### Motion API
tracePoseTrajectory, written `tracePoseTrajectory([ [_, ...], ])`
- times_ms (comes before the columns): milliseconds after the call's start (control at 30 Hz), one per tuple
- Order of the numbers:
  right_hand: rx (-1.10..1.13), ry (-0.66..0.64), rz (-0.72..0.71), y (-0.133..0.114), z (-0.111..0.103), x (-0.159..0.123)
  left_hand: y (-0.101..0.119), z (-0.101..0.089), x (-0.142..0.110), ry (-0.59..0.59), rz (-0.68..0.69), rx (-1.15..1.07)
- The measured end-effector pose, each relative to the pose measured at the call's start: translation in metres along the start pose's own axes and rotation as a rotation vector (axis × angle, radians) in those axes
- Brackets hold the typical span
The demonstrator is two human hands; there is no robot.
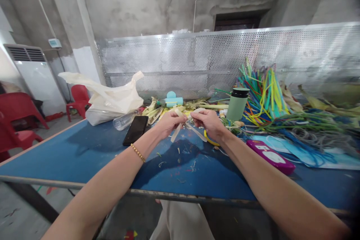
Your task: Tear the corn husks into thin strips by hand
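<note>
Left-hand grip (169, 123) and right-hand grip (209, 120) are closed on pale strips (176, 134) above the blue surface (95, 150), backed by a perforated metal screen (157, 56) and grey wall (135, 3).

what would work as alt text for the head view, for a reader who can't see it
A person's left hand and right hand hold pale strips above a blue table. A black phone and a pale plastic bag lie to the left; a green container, purple case and colourful strips to the right.
</note>
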State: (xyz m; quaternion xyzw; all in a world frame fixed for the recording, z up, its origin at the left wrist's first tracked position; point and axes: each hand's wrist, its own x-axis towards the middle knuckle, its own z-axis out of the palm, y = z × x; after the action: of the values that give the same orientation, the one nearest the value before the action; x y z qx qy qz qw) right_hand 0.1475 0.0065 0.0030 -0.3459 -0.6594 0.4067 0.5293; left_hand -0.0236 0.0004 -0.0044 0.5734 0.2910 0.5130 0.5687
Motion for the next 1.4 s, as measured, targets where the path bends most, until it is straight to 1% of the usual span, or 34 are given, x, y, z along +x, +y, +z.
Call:
tracePoseTrajectory([
  [133,0.074,0.03,0.061,0.0,0.0,0.001,0.0,0.0,0.0,-0.045,0.04,0.002],
  [267,0.198,0.149,0.11,-0.003,-0.004,0.004,0.001,-0.001,0.0,-0.108,0.034,0.055],
  [367,0.266,0.233,0.117,-0.005,-0.011,0.008,0.001,-0.003,0.001,-0.109,0.021,0.123],
  [467,0.3,0.272,0.152,-0.007,-0.015,0.01,0.0,-0.005,0.002,-0.093,0.025,0.142],
  [600,0.338,0.25,0.192,-0.01,-0.018,0.01,0.0,-0.006,0.002,-0.083,0.0,0.135],
  [700,0.459,0.181,0.24,-0.014,-0.019,0.008,0.001,-0.007,0.002,-0.067,-0.026,0.128],
  [833,0.634,0.081,0.328,-0.019,-0.017,0.006,0.001,-0.008,0.003,-0.069,0.019,0.206],
  [967,0.694,0.041,0.36,-0.018,-0.013,0.005,0.003,-0.007,0.002,-0.086,0.05,0.288],
  [1033,0.621,0.054,0.366,-0.014,-0.014,0.007,0.003,-0.007,0.001,-0.087,0.039,0.313],
  [1067,0.542,0.085,0.361,-0.012,-0.016,0.008,0.003,-0.007,0.001,-0.09,0.022,0.321],
  [1133,0.312,0.213,0.313,-0.008,-0.021,0.012,0.003,-0.007,0.0,-0.116,-0.025,0.32],
  [1200,0.047,0.384,0.18,-0.007,-0.026,0.014,0.004,-0.006,-0.003,-0.158,-0.086,0.293],
  [1233,-0.076,0.421,0.097,-0.007,-0.027,0.014,0.006,-0.004,-0.005,-0.178,-0.114,0.277],
  [1267,-0.187,0.418,0.02,-0.008,-0.027,0.014,0.007,-0.002,-0.007,-0.185,-0.147,0.276],
  [1300,-0.288,0.348,-0.044,-0.009,-0.026,0.012,0.009,0.0,-0.009,-0.177,-0.179,0.299],
  [1333,-0.363,0.22,-0.072,-0.01,-0.023,0.01,0.011,0.002,-0.011,-0.164,-0.191,0.336],
  [1400,-0.419,-0.028,-0.042,-0.012,-0.015,0.004,0.013,0.005,-0.014,-0.17,-0.155,0.418],
])
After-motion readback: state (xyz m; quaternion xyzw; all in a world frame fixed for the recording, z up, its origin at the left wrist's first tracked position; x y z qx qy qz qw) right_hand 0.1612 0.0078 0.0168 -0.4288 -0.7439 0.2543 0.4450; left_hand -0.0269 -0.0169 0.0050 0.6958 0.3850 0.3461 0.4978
